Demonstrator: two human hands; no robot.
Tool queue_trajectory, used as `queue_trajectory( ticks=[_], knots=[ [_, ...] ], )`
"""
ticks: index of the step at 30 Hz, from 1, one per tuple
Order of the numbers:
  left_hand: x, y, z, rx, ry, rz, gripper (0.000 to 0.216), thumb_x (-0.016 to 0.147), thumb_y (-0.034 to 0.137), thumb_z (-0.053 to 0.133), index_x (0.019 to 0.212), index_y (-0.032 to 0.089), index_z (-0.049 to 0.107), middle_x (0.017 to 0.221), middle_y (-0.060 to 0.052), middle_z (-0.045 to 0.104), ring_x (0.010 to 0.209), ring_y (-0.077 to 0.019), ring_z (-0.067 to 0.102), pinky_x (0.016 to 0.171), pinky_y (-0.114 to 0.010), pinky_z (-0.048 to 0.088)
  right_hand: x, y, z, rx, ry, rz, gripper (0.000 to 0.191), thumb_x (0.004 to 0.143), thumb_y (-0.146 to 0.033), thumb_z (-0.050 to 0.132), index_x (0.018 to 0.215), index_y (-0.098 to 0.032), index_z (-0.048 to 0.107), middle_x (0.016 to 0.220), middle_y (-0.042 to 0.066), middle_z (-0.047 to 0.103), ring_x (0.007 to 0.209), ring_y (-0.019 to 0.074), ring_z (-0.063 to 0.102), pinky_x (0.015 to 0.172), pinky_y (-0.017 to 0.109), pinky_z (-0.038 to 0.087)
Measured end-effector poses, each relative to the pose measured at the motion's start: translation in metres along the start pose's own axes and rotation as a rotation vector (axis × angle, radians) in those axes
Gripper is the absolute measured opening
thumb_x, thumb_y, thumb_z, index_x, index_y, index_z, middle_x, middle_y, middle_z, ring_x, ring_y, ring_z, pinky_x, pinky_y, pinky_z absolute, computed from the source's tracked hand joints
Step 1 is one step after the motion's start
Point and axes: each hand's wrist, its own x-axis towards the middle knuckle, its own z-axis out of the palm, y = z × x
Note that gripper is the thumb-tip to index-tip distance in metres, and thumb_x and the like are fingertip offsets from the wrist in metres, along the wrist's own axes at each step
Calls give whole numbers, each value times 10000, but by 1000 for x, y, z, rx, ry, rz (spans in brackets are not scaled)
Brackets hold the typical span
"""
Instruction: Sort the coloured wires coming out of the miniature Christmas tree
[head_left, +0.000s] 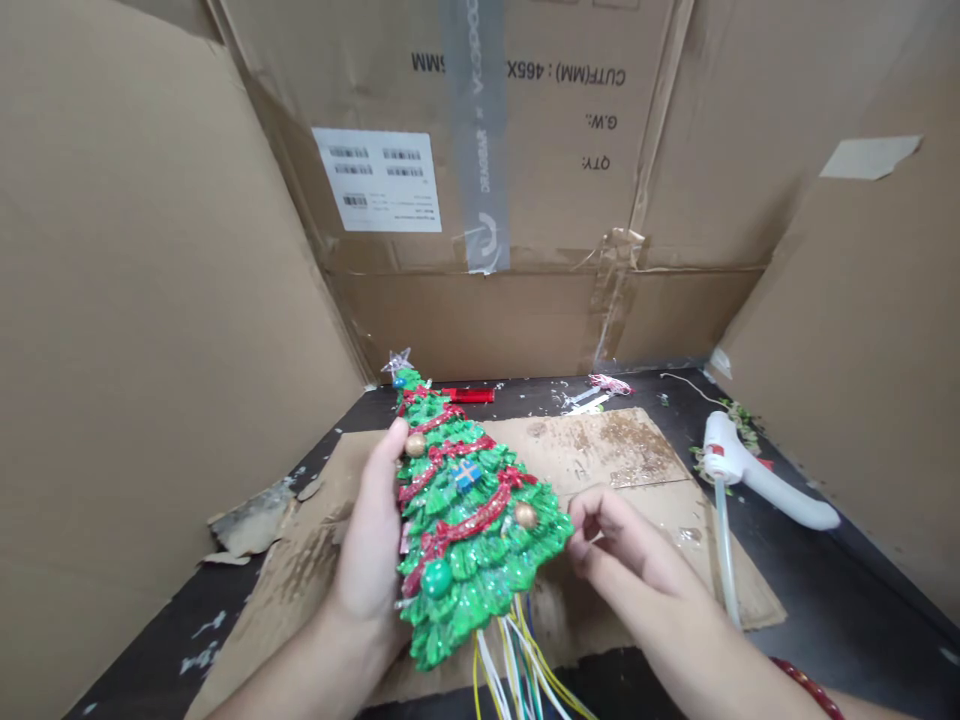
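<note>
A green Christmas tree figure [480,500] with red garlands, round baubles, a small blue gift and a clear star on top is tilted up and to the left. My left hand [371,530] is closed around its left side, the thumb on the front and the other fingers hidden behind. From under its base hangs a bundle of yellow, white, green and blue wires [517,660]. At the tree's lower right edge, my right hand [622,555] has its fingers curled in a pinch. What those fingertips hold, if anything, cannot be made out.
A stained cardboard sheet [607,450] lies on the dark table [150,640]. To the right stands a white glue gun [765,485] with a clear glue stick. Red and white scraps lie at the back, including a red tube [469,396]. Cardboard walls [555,310] enclose the space.
</note>
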Motion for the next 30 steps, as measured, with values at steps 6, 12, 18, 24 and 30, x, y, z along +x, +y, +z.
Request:
queue_trajectory(
  ticks=[6,12,18,24,30],
  knots=[
    [6,-14,-17,298,-108,148,415,793,517,603,853,140,442,559,22,400,410,-42,338,414,-132,317,-1,-10,-3,185,-91,-119,350,919,-382,485,1236,-283,374,1283,34,442,1163,144,444,989,277,387],
    [8,-13,-21,733,-207,492,567,814,549,563,1180,148,403,920,-61,561,778,-153,572,678,-240,518,-3,-9,-2,-168,-69,-211,529,879,-336,559,1342,-383,307,1407,-44,340,1284,134,335,1077,296,319],
    [8,-8,-17,1036,-179,803,471,786,482,630,1088,157,472,1029,-28,555,892,-98,560,797,-144,477,0,-7,-4,-337,-19,-316,572,867,-250,551,1342,-429,288,1415,-88,320,1297,94,304,1087,258,297],
    [12,-13,-19,1060,-260,805,421,813,430,628,1108,183,459,1011,3,554,875,-51,553,778,-88,457,0,-7,-4,-419,36,-343,567,871,-234,516,1341,-429,266,1412,-74,318,1300,98,304,1094,308,295],
    [12,-17,-25,1041,-400,712,396,862,411,577,1187,247,421,1140,23,503,999,-42,514,851,-75,431,-2,-8,-6,-530,104,-423,559,875,-221,489,1355,-405,267,1426,-62,287,1323,88,259,1103,292,260]
  ],
)
